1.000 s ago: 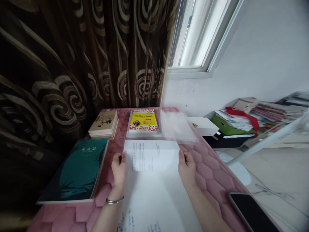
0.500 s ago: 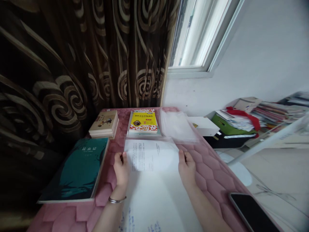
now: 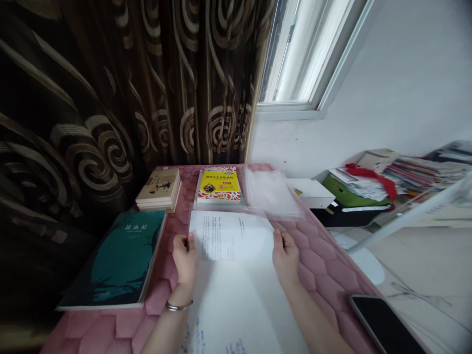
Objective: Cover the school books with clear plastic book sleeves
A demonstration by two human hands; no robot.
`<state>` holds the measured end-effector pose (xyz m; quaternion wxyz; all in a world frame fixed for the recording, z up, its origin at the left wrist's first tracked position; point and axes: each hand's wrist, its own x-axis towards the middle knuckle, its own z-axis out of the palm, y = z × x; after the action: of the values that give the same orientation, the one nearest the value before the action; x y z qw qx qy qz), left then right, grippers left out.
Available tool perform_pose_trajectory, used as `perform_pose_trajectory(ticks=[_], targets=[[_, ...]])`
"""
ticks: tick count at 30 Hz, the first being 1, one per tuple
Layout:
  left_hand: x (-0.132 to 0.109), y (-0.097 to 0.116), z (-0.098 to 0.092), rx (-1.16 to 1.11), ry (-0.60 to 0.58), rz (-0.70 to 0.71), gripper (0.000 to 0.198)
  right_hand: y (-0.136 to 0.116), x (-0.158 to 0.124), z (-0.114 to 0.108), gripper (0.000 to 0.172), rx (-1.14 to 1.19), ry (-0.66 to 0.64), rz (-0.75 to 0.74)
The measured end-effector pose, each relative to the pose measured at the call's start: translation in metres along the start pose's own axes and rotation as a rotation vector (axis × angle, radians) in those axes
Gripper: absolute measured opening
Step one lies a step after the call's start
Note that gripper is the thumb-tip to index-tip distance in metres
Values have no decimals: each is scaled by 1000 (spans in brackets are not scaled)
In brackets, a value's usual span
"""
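Both hands grip a long white paper sheet [image 3: 239, 295] by its opposite side edges. My left hand [image 3: 185, 258], with a silver bracelet at the wrist, pinches the left edge. On the right edge, my right hand [image 3: 285, 256] is closed with its thumb on top. Small printed text covers the far part of the paper, and blue handwriting shows near the bottom of the view. A strip of clear plastic borders the far end of the sheet; whether the paper lies inside a sleeve I cannot tell. Just beyond lies a pile of clear plastic sleeves [image 3: 273, 191].
A teal book [image 3: 121, 255] and a stack of small tan books [image 3: 158, 189] are on the left of the pink padded tabletop [image 3: 317, 255]. A yellow book [image 3: 220, 186] lies at the back. Right are a white box [image 3: 313, 192] and a phone [image 3: 385, 322].
The far left corner of the sheet and my left hand have shifted very slightly left. Both hands keep their hold, and the other things stay put.
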<state>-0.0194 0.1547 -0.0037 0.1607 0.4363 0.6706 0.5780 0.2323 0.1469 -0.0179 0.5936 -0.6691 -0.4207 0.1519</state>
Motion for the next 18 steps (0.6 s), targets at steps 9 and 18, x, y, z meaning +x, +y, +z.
perform_pose_trajectory(ticks=[9, 18], targets=[[2, -5, 4, -119, 68, -52, 37, -9, -1, -1, 54, 28, -7, 0], [7, -13, 2, -208, -125, -19, 45, -5, 4, 0, 41, 117, -72, 84]])
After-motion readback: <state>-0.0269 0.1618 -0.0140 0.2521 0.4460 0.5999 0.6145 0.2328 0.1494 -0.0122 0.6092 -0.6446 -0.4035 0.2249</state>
